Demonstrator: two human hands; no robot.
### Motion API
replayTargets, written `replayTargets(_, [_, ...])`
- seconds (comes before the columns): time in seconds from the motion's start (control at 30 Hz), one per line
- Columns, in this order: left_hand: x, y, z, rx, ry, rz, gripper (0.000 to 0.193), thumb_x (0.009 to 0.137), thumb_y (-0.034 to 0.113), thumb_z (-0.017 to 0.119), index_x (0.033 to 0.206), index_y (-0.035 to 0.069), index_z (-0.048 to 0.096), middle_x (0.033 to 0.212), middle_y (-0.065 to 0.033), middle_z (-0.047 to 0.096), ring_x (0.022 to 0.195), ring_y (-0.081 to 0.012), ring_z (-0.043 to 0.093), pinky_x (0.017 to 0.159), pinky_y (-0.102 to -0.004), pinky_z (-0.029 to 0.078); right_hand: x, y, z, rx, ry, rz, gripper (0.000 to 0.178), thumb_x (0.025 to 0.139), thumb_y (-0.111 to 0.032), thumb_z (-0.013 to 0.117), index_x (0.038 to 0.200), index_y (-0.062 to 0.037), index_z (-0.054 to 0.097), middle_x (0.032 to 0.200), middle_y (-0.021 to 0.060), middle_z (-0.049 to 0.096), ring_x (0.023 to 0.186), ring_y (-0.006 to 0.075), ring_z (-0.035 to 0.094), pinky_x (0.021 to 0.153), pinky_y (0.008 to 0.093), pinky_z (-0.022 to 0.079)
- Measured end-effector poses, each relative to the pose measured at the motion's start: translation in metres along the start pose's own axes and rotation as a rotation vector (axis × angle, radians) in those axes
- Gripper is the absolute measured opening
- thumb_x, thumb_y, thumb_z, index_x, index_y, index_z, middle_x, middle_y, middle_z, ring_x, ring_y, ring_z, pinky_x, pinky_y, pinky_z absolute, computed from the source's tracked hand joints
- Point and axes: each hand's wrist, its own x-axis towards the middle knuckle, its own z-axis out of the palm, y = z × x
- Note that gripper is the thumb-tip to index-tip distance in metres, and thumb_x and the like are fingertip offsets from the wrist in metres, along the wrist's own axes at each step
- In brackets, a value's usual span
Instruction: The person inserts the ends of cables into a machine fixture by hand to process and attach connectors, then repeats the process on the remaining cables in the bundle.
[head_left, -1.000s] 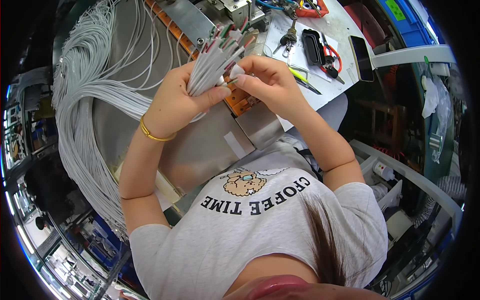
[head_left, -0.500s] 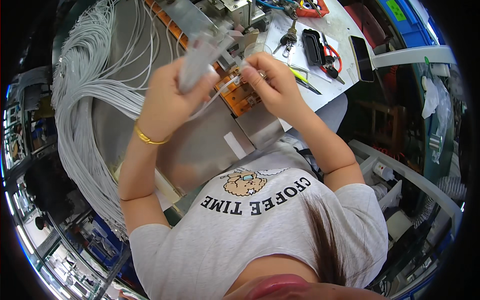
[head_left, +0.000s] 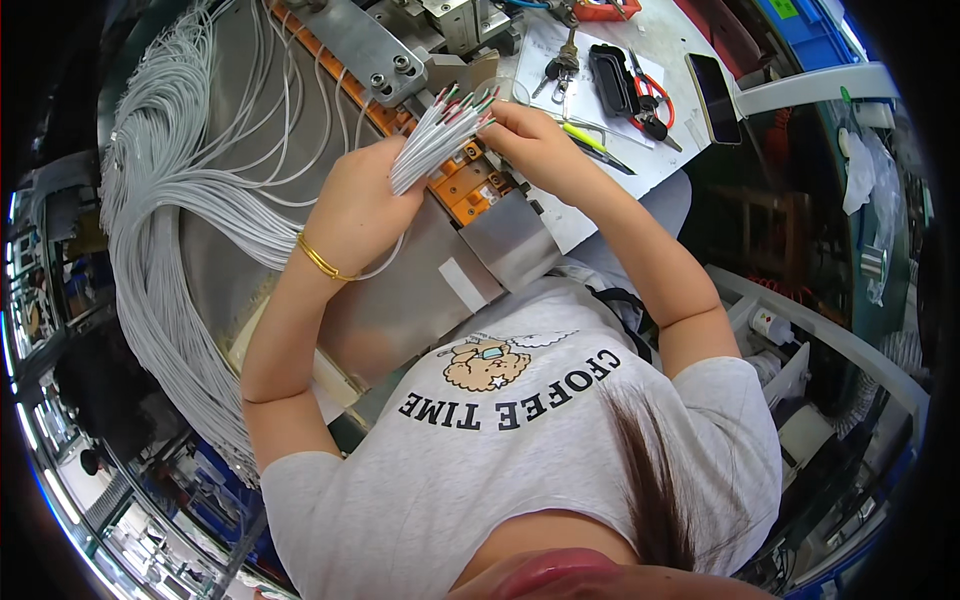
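Left hand (head_left: pixel 365 205) clasps bundle (head_left: pixel 442 142); right hand (head_left: pixel 525 135) at its tips

The left hand is curled firmly round the bundle of pale cables, which slants out of the fist, forward and to the right. Its ends show white, red, green and dark. The right hand has its fingers bent in toward those ends; its fingertips are partly hidden behind them, so whether they pinch a cable I cannot tell.

A gold bracelet (head_left: pixel 320 258) circles the left wrist, and a loose cable curves down beside it. To the left of that hand, a thick mass of cables (head_left: pixel 165 280) sweeps in toward the wrist. Below the bundle, between the hands, runs an orange strip (head_left: pixel 458 192). Ahead of the left hand lies a bolted metal bar (head_left: pixel 365 50); on its near side is a steel sheet (head_left: pixel 400 310) bearing a pale label (head_left: pixel 462 286).

Just right of the right hand rests a yellow pen (head_left: pixel 582 137). Beyond it, forward and right, are keys (head_left: pixel 566 60), a black case (head_left: pixel 612 80) and a red-handled tool (head_left: pixel 655 127). Farther right lies a phone (head_left: pixel 713 100), with a blue bin (head_left: pixel 810 30) well past it.
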Motion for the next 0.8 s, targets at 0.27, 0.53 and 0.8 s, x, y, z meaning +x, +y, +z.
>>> replayTargets(0.27, [-0.001,0.004,0.001,0.091,0.031,0.016,0.013,0.075,0.008,0.057,0.085,-0.001,0.057,0.080,-0.0218,0.061,0.075,-0.0387,0.058,0.066,-0.0417,0.046,-0.001,0.000,0.000,-0.095,0.051,-0.162,0.022,0.090,-0.020,0.050,0.092,0.0018,0.055,0.072,0.0123,0.057,0.065,0.0219,0.053,0.061,0.0322,0.042])
replayTargets(0.53, [-0.002,0.003,0.002,0.119,0.061,0.065,0.014,0.074,0.007,0.057,0.085,0.000,0.055,0.076,-0.0213,0.059,0.073,-0.0395,0.057,0.065,-0.0436,0.044,0.003,0.011,0.000,-0.361,0.192,-0.527,0.018,0.088,-0.014,0.050,0.095,0.0013,0.054,0.079,0.0150,0.056,0.075,0.0300,0.054,0.066,0.0351,0.043])
replayTargets(0.8, [-0.002,0.002,0.003,0.151,0.059,0.078,0.015,0.072,0.007,0.058,0.086,0.000,0.055,0.077,-0.0216,0.058,0.074,-0.0401,0.055,0.066,-0.0437,0.044,0.003,0.005,0.005,-0.206,0.148,-0.341,0.016,0.086,-0.015,0.051,0.083,0.0010,0.054,0.074,0.0158,0.055,0.072,0.0329,0.053,0.064,0.0378,0.043])
